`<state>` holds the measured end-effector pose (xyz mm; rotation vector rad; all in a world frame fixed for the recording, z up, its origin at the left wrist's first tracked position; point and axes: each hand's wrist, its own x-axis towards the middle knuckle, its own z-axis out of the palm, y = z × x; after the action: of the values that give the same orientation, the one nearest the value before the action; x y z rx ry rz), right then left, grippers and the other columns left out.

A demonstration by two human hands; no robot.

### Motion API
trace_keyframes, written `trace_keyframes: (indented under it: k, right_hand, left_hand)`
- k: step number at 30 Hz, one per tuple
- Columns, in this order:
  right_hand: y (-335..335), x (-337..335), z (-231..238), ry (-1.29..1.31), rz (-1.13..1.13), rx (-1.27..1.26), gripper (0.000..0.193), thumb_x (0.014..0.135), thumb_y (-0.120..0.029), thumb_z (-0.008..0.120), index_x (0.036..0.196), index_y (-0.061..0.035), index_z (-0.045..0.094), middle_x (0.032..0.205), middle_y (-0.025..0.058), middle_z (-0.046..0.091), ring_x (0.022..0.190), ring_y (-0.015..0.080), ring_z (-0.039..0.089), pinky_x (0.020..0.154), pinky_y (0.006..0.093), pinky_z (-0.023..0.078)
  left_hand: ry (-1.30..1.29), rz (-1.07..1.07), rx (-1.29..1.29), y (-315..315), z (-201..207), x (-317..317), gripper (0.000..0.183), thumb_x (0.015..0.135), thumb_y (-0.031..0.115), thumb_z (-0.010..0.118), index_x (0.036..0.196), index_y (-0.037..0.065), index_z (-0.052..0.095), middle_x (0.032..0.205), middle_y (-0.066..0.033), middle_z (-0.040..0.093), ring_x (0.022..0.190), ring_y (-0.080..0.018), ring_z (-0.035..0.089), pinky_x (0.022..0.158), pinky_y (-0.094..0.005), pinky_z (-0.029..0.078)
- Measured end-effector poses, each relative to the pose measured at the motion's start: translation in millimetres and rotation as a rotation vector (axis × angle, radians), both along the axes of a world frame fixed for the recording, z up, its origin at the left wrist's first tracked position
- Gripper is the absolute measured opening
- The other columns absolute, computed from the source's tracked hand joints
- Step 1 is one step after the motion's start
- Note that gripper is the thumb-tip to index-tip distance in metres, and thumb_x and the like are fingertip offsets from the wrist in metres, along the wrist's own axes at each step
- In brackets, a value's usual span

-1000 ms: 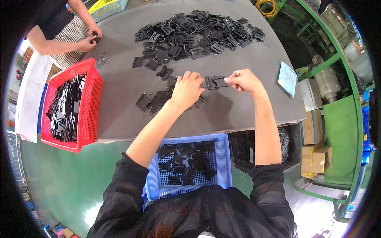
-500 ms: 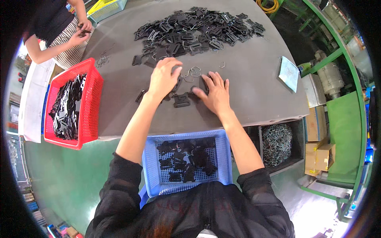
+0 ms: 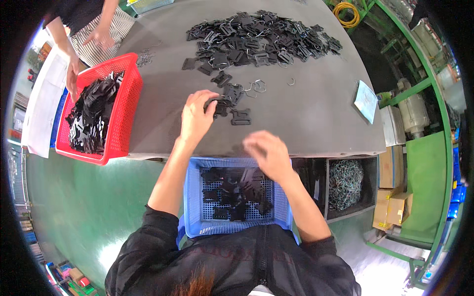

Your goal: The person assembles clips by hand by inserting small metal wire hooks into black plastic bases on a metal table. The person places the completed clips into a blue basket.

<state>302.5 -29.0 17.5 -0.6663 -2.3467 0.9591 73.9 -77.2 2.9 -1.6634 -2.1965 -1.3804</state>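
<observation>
My left hand [image 3: 196,117] is over the near part of the grey table, thumb and fingers closed around a black plastic buckle [image 3: 211,102] that partly hides behind them. Beside it lie more loose black buckles [image 3: 241,117], some touching each other. My right hand [image 3: 269,154] hovers at the table's front edge, above the far rim of a blue basket [image 3: 195,229]; motion smears its fingers, so what they hold cannot be made out. Black buckle pieces [image 3: 232,195] lie in that basket, and some below my right hand look blurred. Bent wire hooks [image 3: 258,86] rest beyond my hands.
A large heap of black buckles [image 3: 261,39] covers the far table. At left stands a red basket [image 3: 129,106] full of black pieces, with a co-worker's hand [image 3: 72,81] at it. A bin of wire hooks [image 3: 345,185] sits below the table's right edge; a light-blue pad [image 3: 365,101] lies above.
My right hand has drawn back from the table toward the blue basket. My left hand stays near the loose buckles. The co-worker's hands have parted, one reaching to the red basket. The view has shifted slightly.
</observation>
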Motion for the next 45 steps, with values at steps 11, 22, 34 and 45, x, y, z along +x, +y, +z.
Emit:
trace_keyframes:
  k: [11, 22, 34, 45]
  right_hand:
    - [85.1, -93.6, 15.9, 0.028, -0.314, -0.082, 0.019, 0.075, -0.022, 0.072, 0.081, -0.0047, 0.069, 0.077, 0.0085, 0.068, 0.076, 0.0219, 0.066, 0.067, 0.0341, 0.05]
    - [121.1, -45.0, 41.4, -0.2, -0.293, -0.227, 0.021, 0.072, -0.02, 0.075, 0.085, -0.0051, 0.068, 0.071, 0.0058, 0.067, 0.064, 0.0151, 0.061, 0.063, 0.0304, 0.047]
    - [142.9, -25.8, 28.6, 0.133, -0.277, -1.048, 0.022, 0.079, -0.017, 0.074, 0.093, -0.0067, 0.06, 0.071, -0.0021, 0.058, 0.053, 0.0036, 0.046, 0.045, 0.0176, 0.033]
    - [104.3, -62.7, 41.7, -0.029, -0.242, -0.076, 0.025, 0.077, -0.028, 0.072, 0.093, -0.0086, 0.069, 0.08, 0.0091, 0.068, 0.073, 0.0216, 0.065, 0.068, 0.0331, 0.05]
  left_hand:
    - [-0.057, -0.06, 0.015, 39.7, 16.4, -25.1, 0.011, 0.08, 0.015, 0.064, 0.084, 0.006, 0.068, 0.081, -0.0095, 0.066, 0.08, -0.0296, 0.062, 0.073, -0.0398, 0.049]
    - [-0.907, -0.376, 0.039, 75.6, 10.0, -16.7, 0.012, 0.09, 0.013, 0.061, 0.099, 0.005, 0.065, 0.102, 0.0009, 0.062, 0.093, -0.0093, 0.057, 0.086, -0.0248, 0.042]
    - [-1.369, -0.611, 0.221, 81.9, 6.5, -7.4, 0.009, 0.093, 0.015, 0.058, 0.097, 0.008, 0.063, 0.095, 0.001, 0.064, 0.094, -0.0063, 0.056, 0.087, -0.0212, 0.042]
    - [-1.323, -0.61, 0.012, 88.4, 1.7, 9.0, 0.013, 0.093, 0.018, 0.057, 0.1, 0.008, 0.062, 0.098, -0.0009, 0.063, 0.093, -0.0098, 0.059, 0.083, -0.0236, 0.046]
